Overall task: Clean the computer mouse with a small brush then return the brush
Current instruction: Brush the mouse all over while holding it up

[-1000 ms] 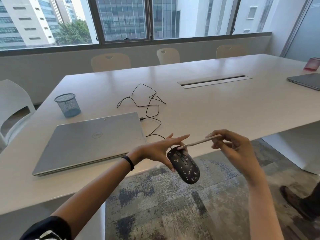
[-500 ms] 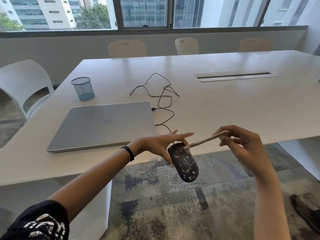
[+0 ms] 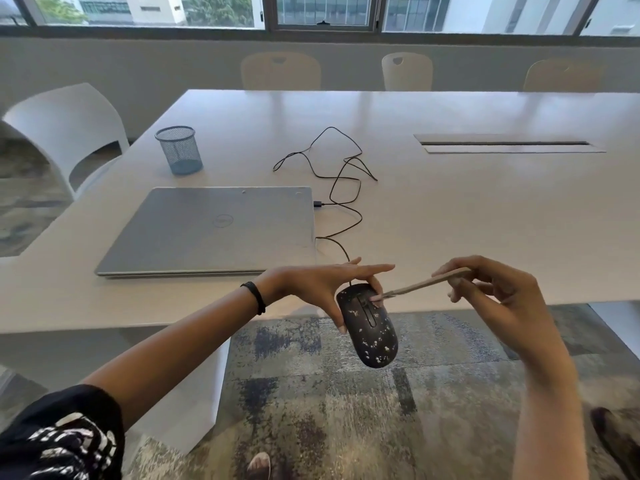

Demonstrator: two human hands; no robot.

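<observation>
Little has changed in the past second; our head has swung left, yet both hands keep their pose. The left hand [image 3: 322,285] still pinches the mouse [image 3: 369,327] by its front end, thumb on one side and fingers on the other, forefinger stretched out; the mouse hangs over the carpet [image 3: 346,410], just off the worktop [image 3: 485,220] edge. The right hand [image 3: 495,292] fingers hold the brush [image 3: 426,284] by its handle end, tip still beside the scroll wheel. White specks still dot the shell, so we judge the cleaning barely begun. The mesh cup [image 3: 179,150] stands beyond the laptop [image 3: 214,230]; we see nothing in it, and it is probably where the brush goes back.
</observation>
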